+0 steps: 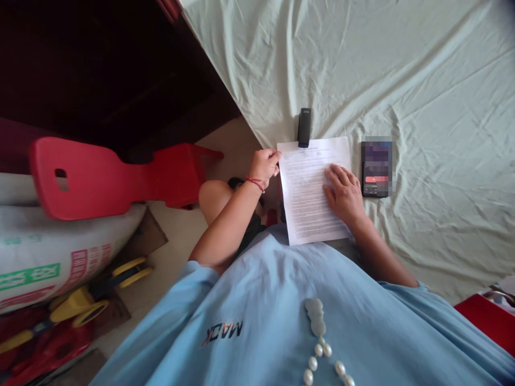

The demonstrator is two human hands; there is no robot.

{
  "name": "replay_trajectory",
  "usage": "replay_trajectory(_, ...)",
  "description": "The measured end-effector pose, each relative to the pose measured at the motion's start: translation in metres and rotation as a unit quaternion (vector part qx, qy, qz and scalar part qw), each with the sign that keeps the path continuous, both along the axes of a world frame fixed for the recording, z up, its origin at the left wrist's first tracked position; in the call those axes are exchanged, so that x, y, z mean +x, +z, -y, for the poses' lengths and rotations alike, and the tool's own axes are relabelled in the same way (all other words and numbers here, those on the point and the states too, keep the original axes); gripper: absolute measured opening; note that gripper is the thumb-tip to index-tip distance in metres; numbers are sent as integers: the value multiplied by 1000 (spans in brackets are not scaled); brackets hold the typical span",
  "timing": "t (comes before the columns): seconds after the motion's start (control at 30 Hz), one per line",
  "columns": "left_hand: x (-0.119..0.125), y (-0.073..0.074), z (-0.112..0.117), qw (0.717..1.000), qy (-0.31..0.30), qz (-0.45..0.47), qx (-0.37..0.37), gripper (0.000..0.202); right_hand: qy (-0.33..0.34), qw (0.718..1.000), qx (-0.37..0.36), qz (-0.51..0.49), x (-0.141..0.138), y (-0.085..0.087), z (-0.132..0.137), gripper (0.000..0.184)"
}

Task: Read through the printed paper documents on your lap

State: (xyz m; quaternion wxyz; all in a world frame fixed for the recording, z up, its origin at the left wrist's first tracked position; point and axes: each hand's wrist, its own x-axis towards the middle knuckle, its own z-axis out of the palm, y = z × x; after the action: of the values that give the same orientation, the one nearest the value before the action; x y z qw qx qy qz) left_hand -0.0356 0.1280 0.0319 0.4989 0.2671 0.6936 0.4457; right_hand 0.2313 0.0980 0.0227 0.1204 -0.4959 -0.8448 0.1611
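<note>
A printed paper sheet (308, 193) lies at the edge of the cloth-covered surface, its lower part reaching toward my shirt. My left hand (266, 165) is closed at the sheet's upper left corner, pinching its edge between thumb and fingers. Flat on the right side of the page rests my right hand (345, 194), fingers stretched out. A black stapler (304, 127) overlaps the top edge of the paper, and neither hand touches it. Whether more sheets lie under the top one, I cannot tell.
To the right of the paper lies a phone (376, 170), its screen partly blurred. Wrinkled pale green cloth (442, 107) covers the surface. On the left are a red plastic chair (88, 179), a large printed sack (60, 252) and a yellow-and-red toy (76, 311). A red object (488, 321) sits at lower right.
</note>
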Motion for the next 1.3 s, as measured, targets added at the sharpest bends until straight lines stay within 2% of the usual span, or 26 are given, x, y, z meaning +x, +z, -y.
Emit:
replay_trajectory(0.17, 0, -6, 3, 1000, 1, -13, 27, 26, 9, 1000, -1, 9, 1, 10, -13, 41)
replay_trajectory(0.33, 0, -8, 7, 998, -15, -41, 48, 28, -7, 1000, 25, -3, -9, 16, -44, 43)
replay_trajectory(0.47, -2, -13, 9, 994, -37, -72, 76, 29, -3, 999, 40, -6, -30, 13, -79, 45)
replay_trajectory(0.6, -2, -19, 9, 995, -39, -58, 67, 24, 23, 999, 36, -8, -51, 5, -102, 41)
replay_trajectory(0.8, -5, -24, 8, 993, -49, -84, 73, 11, 18, 999, 31, -31, -61, 0, -105, 34)
replay_trajectory(0.9, -8, -26, 6, 984, -57, -129, 107, 40, 16, 999, 36, -26, -61, -1, -105, 34)
replay_trajectory(0.97, -10, -27, 5, 976, -72, -160, 126, 50, 18, 999, 45, -26, -60, -2, -105, 33)
replay_trajectory(1.13, -9, -31, 1, 968, -87, -176, 154, 34, 16, 997, 63, -31, -61, -5, -106, 33)
replay_trajectory(1.3, -8, -30, -1, 969, -75, -182, 148, 33, 8, 998, 49, -25, -62, -4, -105, 32)
